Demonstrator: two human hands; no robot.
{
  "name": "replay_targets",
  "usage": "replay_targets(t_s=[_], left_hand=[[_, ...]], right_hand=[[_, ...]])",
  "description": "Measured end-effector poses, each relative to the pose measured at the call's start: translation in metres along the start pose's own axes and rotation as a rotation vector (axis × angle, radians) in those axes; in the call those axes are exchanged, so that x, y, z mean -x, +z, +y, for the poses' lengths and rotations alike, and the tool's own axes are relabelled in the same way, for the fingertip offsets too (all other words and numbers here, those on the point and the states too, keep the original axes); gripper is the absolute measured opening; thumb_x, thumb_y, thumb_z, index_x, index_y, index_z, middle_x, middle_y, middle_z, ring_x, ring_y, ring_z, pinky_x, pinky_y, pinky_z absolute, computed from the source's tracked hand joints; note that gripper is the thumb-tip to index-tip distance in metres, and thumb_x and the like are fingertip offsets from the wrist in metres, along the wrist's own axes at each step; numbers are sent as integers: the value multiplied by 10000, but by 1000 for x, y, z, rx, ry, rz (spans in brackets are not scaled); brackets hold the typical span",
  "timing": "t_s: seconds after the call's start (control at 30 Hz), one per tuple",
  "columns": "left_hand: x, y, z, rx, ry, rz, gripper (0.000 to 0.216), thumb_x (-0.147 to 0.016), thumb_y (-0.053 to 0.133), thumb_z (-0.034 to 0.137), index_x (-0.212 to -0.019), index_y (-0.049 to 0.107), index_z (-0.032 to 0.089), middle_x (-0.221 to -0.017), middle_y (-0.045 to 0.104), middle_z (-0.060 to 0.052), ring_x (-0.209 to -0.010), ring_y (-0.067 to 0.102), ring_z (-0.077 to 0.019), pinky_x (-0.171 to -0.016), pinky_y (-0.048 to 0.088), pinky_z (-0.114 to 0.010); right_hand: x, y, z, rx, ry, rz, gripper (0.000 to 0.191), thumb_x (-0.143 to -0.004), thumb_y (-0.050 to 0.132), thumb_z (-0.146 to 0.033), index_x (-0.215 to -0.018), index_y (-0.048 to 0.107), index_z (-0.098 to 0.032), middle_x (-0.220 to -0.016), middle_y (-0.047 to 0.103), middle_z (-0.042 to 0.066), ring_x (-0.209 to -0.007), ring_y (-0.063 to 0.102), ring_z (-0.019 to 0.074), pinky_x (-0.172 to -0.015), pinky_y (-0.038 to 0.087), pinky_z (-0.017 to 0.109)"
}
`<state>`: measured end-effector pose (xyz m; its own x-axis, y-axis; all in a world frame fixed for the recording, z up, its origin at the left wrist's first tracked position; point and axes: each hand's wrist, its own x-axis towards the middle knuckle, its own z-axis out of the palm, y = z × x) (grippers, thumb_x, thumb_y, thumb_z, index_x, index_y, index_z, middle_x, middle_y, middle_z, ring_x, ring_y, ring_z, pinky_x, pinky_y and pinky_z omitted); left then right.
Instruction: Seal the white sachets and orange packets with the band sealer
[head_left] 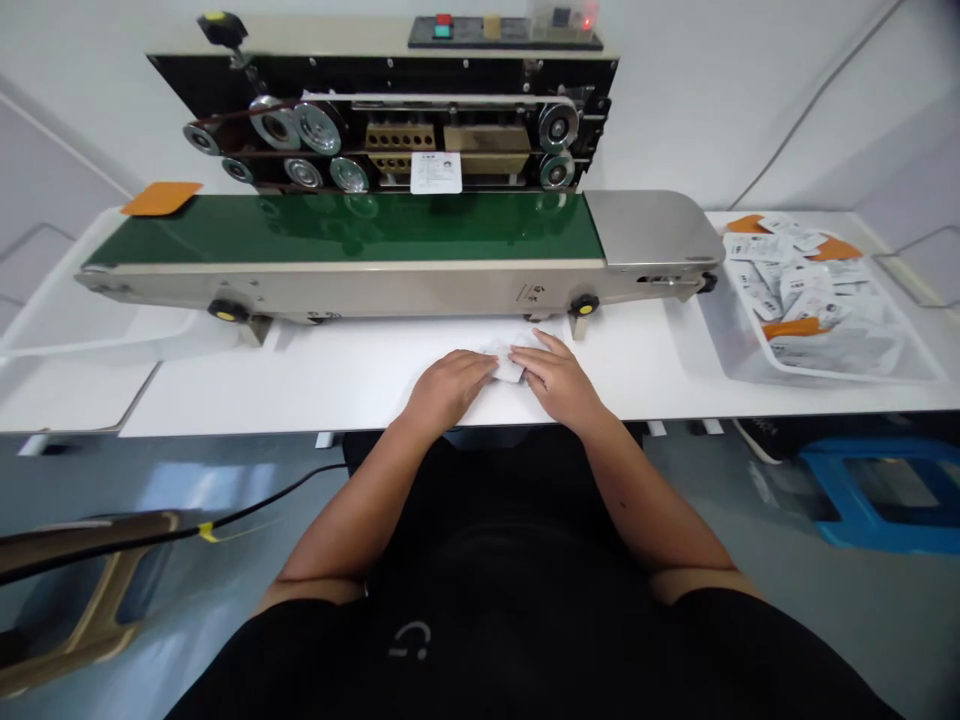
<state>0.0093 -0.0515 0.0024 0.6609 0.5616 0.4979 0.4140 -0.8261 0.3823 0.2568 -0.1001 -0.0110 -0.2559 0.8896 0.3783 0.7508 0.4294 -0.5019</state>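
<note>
A small white packet [509,369] lies between my hands, low over the white table in front of the band sealer. My left hand [452,388] has its fingers pressed together on the packet's left edge. From the other side my right hand [559,382] grips it, the index finger raised a little. Another white part shows behind the right fingers, and I cannot tell if it is a second packet. Fingers cover much of the packet. Another white printed packet [436,173] hangs in the band sealer [390,285], upright above its green belt [450,228].
An orange packet [161,198] rests on the belt's left end, above a white bin [45,345]. At right, a translucent bin [724,345] holds several white and orange packets. A blue stool [840,530] stands on the floor, and a black cable [285,490] runs at left.
</note>
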Motion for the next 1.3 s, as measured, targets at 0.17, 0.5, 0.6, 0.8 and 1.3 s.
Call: replay_targets(t_s=[0.17,0.5,0.6,0.8,1.3], left_hand=[[7,-13,6,-6,-294,312,245,-1090,544,319,-1102,756,198,-983,798,-75,-914,761,-204,-852,627,-334],[20,-7,-4,583,-521,318,334,-1025,620,538,-1138,593,225,-856,731,-7,-599,705,-132,-564,595,-235],[18,-12,-4,445,-348,209,364,-1021,632,522,-1219,609,217,-1061,764,-82,-967,783,-228,-850,657,-356],[-4,-13,0,20,-147,-225,674,-1006,659,491,-1598,452,244,-1693,433,-121,-1611,331,-364,-1297,331,-608],[6,-15,-2,-47,-78,105,385,-1106,503,446,-988,790,218,-937,821,-61,-897,761,-235,-878,575,-418]], right_hand=[[-1,-9,-6,-12,32,215,404,-1024,569,-310,-1392,707,-216,-1371,713,100,-1398,538,322,-1213,444,577],[-5,9,-61,-573,269,76,279,-947,693,-401,-1157,777,-238,-1075,795,76,-952,737,235,-846,625,401],[-22,-7,-61,-704,363,177,276,-947,687,-443,-1091,755,-217,-954,775,58,-800,729,191,-718,631,341],[-100,-125,13,-605,383,610,470,-932,727,-426,-1349,658,-220,-904,718,46,-645,673,143,-508,569,263],[-150,-136,2,-37,233,761,298,-1009,619,-348,-1221,720,-165,-1147,698,129,-1095,669,232,-978,582,425]])
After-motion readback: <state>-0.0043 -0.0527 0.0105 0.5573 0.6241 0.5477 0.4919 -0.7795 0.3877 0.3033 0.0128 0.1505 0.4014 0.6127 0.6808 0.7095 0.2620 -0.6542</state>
